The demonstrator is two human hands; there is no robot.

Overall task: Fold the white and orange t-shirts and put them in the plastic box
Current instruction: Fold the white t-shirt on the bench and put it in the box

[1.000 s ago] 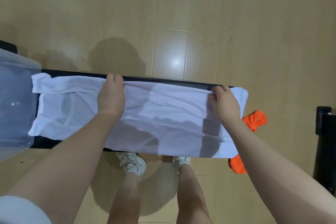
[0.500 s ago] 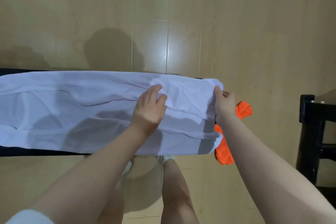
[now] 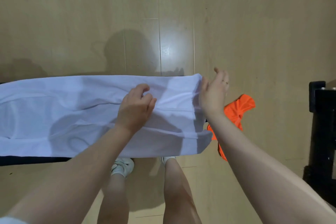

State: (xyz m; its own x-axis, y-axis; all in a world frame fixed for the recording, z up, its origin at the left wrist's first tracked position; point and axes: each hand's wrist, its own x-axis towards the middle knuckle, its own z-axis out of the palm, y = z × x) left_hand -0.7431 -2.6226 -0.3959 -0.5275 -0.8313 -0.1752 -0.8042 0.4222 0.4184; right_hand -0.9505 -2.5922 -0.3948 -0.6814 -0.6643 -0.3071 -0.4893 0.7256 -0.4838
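Note:
The white t-shirt (image 3: 72, 114), folded into a long strip, lies along a narrow black table (image 3: 27, 160) and covers nearly all of it. My left hand (image 3: 135, 106) sits on the strip's right part with curled fingers, and the cloth bunches at the fingertips. My right hand (image 3: 212, 92) is at the shirt's right end, fingers spread and raised, thumb against the edge. The orange t-shirt (image 3: 238, 109) hangs crumpled off the table's right end, partly hidden by the white shirt and my right forearm. The plastic box is out of view.
A black piece of furniture (image 3: 323, 129) stands at the right edge of the view. Wooden floor (image 3: 181, 14) lies beyond the table. My legs and white shoes (image 3: 121, 166) are below the table's near edge.
The view swung right, so the plastic box left the frame. My left hand slid right along the shirt towards the right end. My right hand's fingers opened at the shirt's edge.

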